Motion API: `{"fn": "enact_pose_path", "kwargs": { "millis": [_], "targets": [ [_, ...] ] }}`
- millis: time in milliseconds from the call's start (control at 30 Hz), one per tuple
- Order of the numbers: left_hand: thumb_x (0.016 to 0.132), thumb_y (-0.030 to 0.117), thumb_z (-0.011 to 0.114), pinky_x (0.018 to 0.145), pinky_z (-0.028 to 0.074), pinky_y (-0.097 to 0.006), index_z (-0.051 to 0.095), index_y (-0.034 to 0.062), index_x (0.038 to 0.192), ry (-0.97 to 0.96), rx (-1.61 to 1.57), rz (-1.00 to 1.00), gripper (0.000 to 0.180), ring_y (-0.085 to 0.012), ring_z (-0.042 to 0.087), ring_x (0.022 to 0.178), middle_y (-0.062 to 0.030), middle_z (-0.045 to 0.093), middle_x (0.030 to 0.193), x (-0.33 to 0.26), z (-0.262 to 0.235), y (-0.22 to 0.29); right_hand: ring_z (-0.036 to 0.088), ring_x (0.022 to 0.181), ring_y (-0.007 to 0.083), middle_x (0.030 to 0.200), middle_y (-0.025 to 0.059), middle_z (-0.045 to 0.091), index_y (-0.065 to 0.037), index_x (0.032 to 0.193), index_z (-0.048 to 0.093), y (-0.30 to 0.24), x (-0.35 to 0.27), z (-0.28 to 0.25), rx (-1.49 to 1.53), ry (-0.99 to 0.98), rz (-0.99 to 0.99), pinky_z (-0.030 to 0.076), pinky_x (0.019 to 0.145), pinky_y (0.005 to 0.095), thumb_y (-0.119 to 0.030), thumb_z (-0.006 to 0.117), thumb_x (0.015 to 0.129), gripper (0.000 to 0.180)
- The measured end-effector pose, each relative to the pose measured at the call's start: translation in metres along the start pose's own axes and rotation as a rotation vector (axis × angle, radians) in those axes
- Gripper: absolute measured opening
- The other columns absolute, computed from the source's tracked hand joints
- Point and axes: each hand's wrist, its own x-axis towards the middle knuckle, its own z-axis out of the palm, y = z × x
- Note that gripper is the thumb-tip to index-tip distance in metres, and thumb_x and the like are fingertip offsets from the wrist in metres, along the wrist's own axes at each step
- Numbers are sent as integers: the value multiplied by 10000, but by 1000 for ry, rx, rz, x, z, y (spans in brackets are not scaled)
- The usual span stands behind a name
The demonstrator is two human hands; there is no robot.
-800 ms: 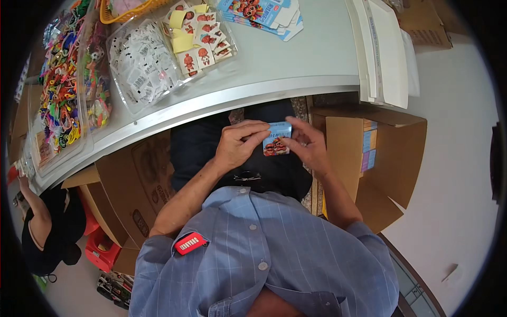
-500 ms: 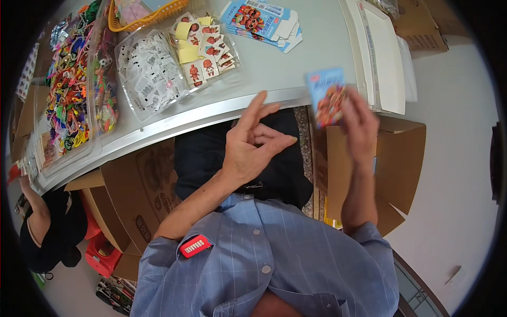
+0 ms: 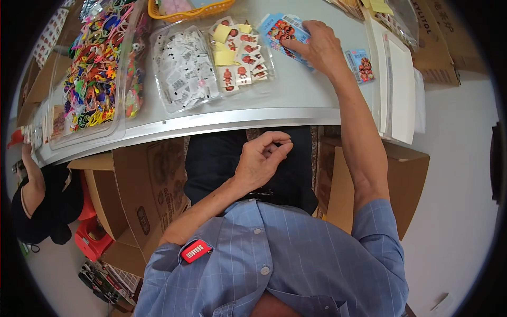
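Observation:
My right hand [image 3: 323, 46] reaches over a fanned stack of flat blue cardboard boxes [image 3: 280, 31] printed with cartoon figures. Its thumb lies across the top box and its fingers are at the far edge, gripping it. Just right of that hand, a single blue box [image 3: 363, 66] lies on the table. Above my lap, short of the table edge, my left hand [image 3: 260, 161] hovers with fingers curled and thumb close to the index finger. Nothing shows between them.
Left of the stack stand clear trays of red-figure cards [image 3: 243, 74], white printed packets [image 3: 185, 68] and colourful trinkets [image 3: 95, 84]. An orange basket [image 3: 190, 14] sits behind. White box lids [image 3: 396, 90] line the right side. Cardboard boxes [image 3: 129, 195] stand below the table; another person [image 3: 47, 206] is at far left.
My right hand has moved forward from the table edge to the stack. The blue box it held now lies on the table at right. My left hand has lowered and its fingers curled in.

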Motion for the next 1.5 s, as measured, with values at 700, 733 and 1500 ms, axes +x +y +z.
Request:
{"fn": "enact_pose_path", "kwargs": {
  "millis": [700, 733, 1500],
  "targets": [
    [983, 151, 681, 670, 552, -236, 683, 8, 1126, 10, -127, -98, 202, -92, 668, 763, -28, 696, 876, 12, -1, 18, 602, 698, 114, 841, 58, 684, 26, 988, 680, 14, -6, 4, 481, 206, 124, 487, 695, 255, -369, 842, 799, 466],
    [983, 151, 681, 670, 552, -236, 683, 8, 1126, 12, -124, -97, 202, -92, 668, 763, -28, 696, 876, 13, -1, 19, 579, 722, 86, 813, 28, 676, 25, 968, 695, 11, -11, -2, 598, 161, 192, 469, 692, 243, -360, 810, 842, 422],
    [1016, 75, 596, 924, 515, -269, 484, -26, 1300, 159, -583, 73, 321, -124, 630, 1064, -92, 658, 1153, 35, 21, 70, 545, 753, 55, 811, -1, 651, 28, 1048, 702, -45, -117, -80, 929, -436, 184, 451, 659, 253, -175, 680, 961, 222]
  ]
}}
